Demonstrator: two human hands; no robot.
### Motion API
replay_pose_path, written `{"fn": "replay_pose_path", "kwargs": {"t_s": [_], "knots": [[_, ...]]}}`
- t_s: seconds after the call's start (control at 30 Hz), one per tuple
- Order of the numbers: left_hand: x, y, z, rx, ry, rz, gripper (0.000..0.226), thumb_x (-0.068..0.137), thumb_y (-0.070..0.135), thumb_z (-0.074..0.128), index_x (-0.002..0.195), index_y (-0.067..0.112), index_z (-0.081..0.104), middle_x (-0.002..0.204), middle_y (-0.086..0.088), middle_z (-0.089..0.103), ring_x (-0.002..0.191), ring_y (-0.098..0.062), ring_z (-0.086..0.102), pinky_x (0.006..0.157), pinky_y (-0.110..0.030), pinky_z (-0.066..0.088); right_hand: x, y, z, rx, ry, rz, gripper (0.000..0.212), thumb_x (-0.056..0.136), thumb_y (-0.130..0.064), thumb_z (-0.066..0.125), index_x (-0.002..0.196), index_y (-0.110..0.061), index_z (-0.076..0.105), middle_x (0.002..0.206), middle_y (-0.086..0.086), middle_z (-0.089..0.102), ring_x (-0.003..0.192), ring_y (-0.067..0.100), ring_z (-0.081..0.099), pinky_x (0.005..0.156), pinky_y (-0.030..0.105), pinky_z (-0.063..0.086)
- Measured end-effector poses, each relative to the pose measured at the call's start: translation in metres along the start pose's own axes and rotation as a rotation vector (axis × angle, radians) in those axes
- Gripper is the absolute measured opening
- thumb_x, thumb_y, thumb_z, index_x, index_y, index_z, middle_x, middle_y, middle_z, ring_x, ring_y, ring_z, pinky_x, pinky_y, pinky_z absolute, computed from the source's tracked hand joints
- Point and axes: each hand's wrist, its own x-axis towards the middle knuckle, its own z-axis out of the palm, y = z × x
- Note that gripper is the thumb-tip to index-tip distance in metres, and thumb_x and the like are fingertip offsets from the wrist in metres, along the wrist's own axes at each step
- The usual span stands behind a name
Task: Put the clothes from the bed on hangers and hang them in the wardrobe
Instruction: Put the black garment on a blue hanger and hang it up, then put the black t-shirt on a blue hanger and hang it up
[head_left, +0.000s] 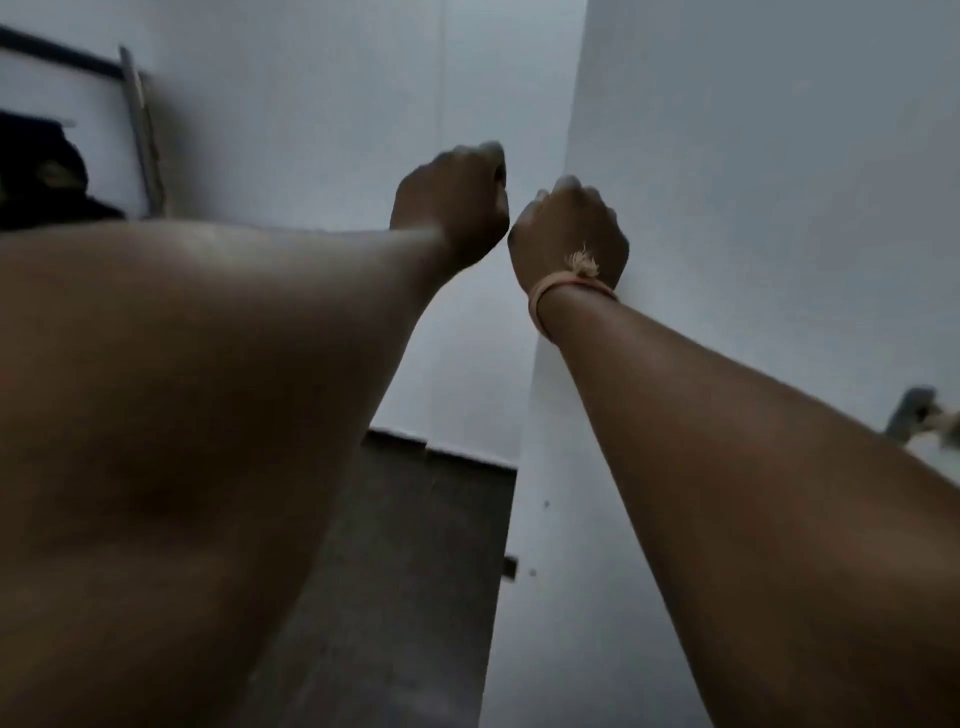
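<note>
Two bare forearms fill the near part of the view, reaching up and away. On the right wrist sits a pale wristband (566, 288) with a frayed knot. Past it, the right hand (569, 234) curls at the near edge of a white wardrobe door (753, 182); whether its fingers wrap that edge cannot be told. Just beside it, the left hand (452, 202) is closed in a fist against the other white door (311, 130), with any handle hidden behind it. Farther left, a dark garment (36, 176) shows by a metal door handle (143, 130). No bed and no hangers are in view. If the doors are being swung together, a finger could be pinched at the meeting edges, or cloth caught in the gap.
</note>
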Motion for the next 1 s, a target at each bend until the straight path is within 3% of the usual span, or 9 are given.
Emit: {"fn": "replay_pose_path", "kwargs": {"t_s": [0.13,0.3,0.43,0.6,0.77,1.0], "knots": [[-0.062,-0.040,0.037,0.023,-0.122,-0.078,0.026,0.092,0.018,0.043,0.108,0.021,0.063,0.107,-0.003,0.067,0.092,-0.029,0.063,0.073,-0.034,0.042,-0.073,-0.001,0.051,-0.041,-0.142,0.000,0.028,0.100,-0.031,0.040,0.112,-0.016,0.061,0.113,0.005,0.065,0.109,0.029,0.061,0.076,0.035,0.040],[-0.148,-0.105,0.068,0.057,-0.249,-0.185,0.026,0.093,0.020,0.047,0.112,0.023,0.063,0.112,-0.005,0.067,0.099,-0.031,0.063,0.073,-0.032,0.038,-0.158,-0.007,0.103,-0.002,-0.300,-0.019,0.026,0.098,-0.029,0.044,0.113,-0.013,0.057,0.114,0.008,0.063,0.109,0.031,0.059,0.080,0.038,0.045],[-0.220,-0.160,0.078,0.093,-0.333,-0.279,0.024,0.092,0.020,0.047,0.111,0.021,0.062,0.112,-0.006,0.067,0.097,-0.033,0.064,0.072,-0.034,0.040,-0.223,-0.019,0.140,0.014,-0.443,-0.025,0.025,0.099,-0.028,0.045,0.114,-0.011,0.055,0.113,0.010,0.062,0.106,0.032,0.059,0.075,0.038,0.044],[-0.296,-0.219,0.073,0.145,-0.399,-0.380,0.017,0.093,0.026,0.048,0.104,0.022,0.060,0.109,-0.007,0.066,0.097,-0.036,0.064,0.072,-0.037,0.044,-0.298,-0.045,0.176,0.058,-0.613,-0.006,0.025,0.099,-0.030,0.047,0.114,-0.012,0.055,0.115,0.011,0.061,0.110,0.033,0.059,0.081,0.041,0.048],[-0.340,-0.261,0.066,0.172,-0.446,-0.500,0.017,0.090,0.024,0.047,0.102,0.021,0.059,0.106,-0.008,0.065,0.095,-0.037,0.065,0.077,-0.044,0.053,-0.351,-0.069,0.204,0.068,-0.714,-0.066,0.023,0.098,-0.031,0.050,0.111,-0.013,0.056,0.114,0.010,0.062,0.108,0.032,0.060,0.081,0.041,0.049],[-0.379,-0.314,0.060,0.260,-0.497,-0.682,0.015,0.090,0.023,0.046,0.101,0.022,0.057,0.104,-0.007,0.066,0.095,-0.035,0.063,0.077,-0.046,0.053,-0.389,-0.126,0.251,0.173,-0.839,-0.166,0.024,0.097,-0.031,0.049,0.112,-0.013,0.055,0.114,0.009,0.061,0.108,0.031,0.059,0.081,0.041,0.049]]}}
